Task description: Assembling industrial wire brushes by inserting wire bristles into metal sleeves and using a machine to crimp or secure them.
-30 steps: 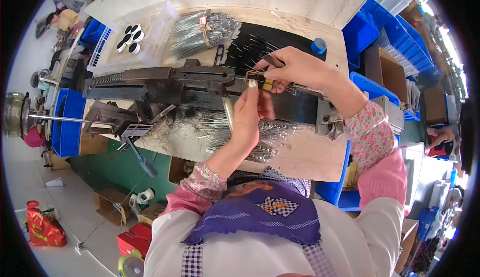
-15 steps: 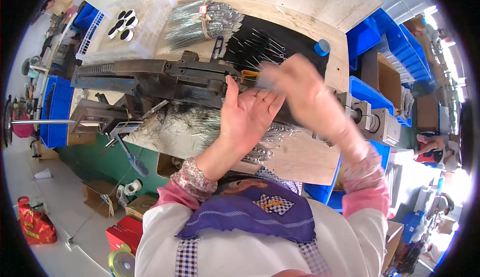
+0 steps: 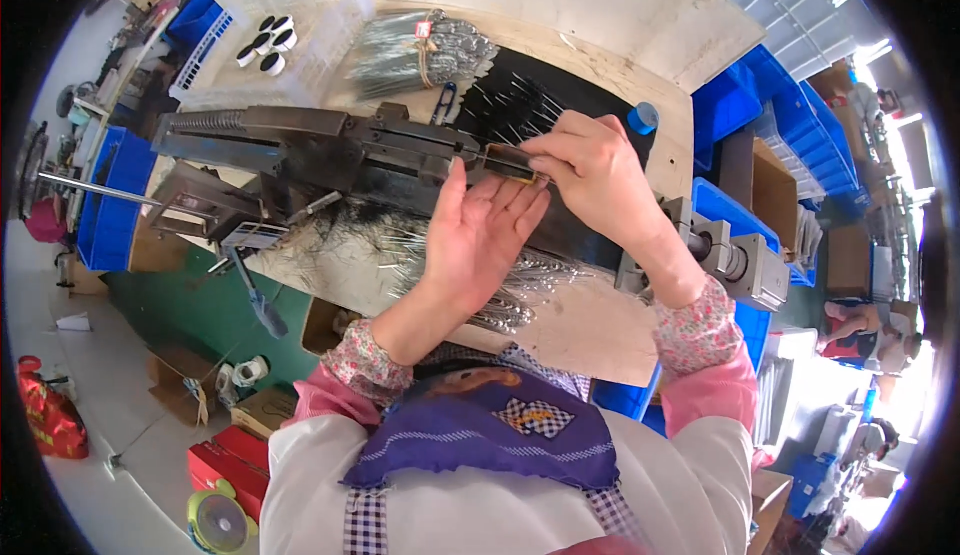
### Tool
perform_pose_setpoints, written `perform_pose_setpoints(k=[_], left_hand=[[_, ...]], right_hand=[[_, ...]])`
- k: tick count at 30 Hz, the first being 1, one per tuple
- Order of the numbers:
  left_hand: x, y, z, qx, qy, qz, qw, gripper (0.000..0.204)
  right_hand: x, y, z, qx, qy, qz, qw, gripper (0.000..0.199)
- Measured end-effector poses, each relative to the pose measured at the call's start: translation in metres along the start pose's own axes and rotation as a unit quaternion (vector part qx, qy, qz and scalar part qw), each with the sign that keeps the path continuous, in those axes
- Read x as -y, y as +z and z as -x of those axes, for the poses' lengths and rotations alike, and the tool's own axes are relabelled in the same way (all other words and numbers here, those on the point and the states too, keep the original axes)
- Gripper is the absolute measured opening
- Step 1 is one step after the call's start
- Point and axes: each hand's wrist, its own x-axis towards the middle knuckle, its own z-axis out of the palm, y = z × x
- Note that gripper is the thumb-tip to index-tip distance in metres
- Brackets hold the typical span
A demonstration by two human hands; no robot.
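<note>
Beside the dark metal machine (image 3: 320,150) on the bench, my left hand (image 3: 472,240) is open, palm up, its thumb raised close to the machine's jaw. My right hand (image 3: 590,170) is closed in a pinch at the right end of that jaw, next to a small brass-edged slot (image 3: 508,160). What its fingers hold is too small to make out. Behind it, several thin wire pieces with dark bristles (image 3: 515,105) lie on a black cloth (image 3: 490,70). Looped silver wires (image 3: 510,300) lie in a pile below my left hand, partly hidden by it.
A tied bundle of looped wires (image 3: 425,50) lies at the back, near a clear plastic basket (image 3: 330,50) with black-and-white spools (image 3: 272,65). A blue round container (image 3: 643,118) stands at the right. Blue bins (image 3: 725,75) line the right side. Dark bristle scraps (image 3: 355,230) litter the bench.
My right hand, blurred by motion before, has come to rest in a pinch at the machine's jaw. My left hand stays open. The whole view has shifted slightly.
</note>
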Motion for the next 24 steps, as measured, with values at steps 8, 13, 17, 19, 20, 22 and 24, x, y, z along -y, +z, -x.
perform_pose_setpoints(k=[8,13,17,19,20,22,24], left_hand=[[0.004,0.002,-0.002,0.000,-0.010,0.015,1.000,0.065],[0.001,-0.005,0.000,0.002,0.000,0.047,0.999,0.067],[-0.005,-0.003,0.003,-0.023,0.033,0.026,0.999,0.069],[-0.005,-0.001,0.004,-0.032,0.039,0.020,0.999,0.069],[-0.005,0.001,0.005,-0.033,0.039,0.014,0.999,0.069],[-0.004,0.002,0.004,-0.033,0.039,0.010,0.999,0.068],[-0.006,0.001,0.004,-0.026,0.034,0.007,0.999,0.067]], right_hand=[[0.000,-0.013,0.009,-0.017,-0.037,0.048,0.998,0.013],[0.008,-0.004,0.003,-0.039,-0.070,0.062,0.995,0.017],[-0.003,-0.022,-0.004,0.008,0.068,-0.033,0.997,0.011],[-0.004,-0.019,-0.003,0.044,0.083,-0.042,0.995,0.011],[-0.002,-0.017,-0.002,0.055,0.079,-0.028,0.995,0.010],[-0.002,-0.015,-0.003,0.066,0.075,-0.012,0.995,0.010],[-0.004,-0.011,-0.005,0.062,0.031,0.004,0.998,0.010]])
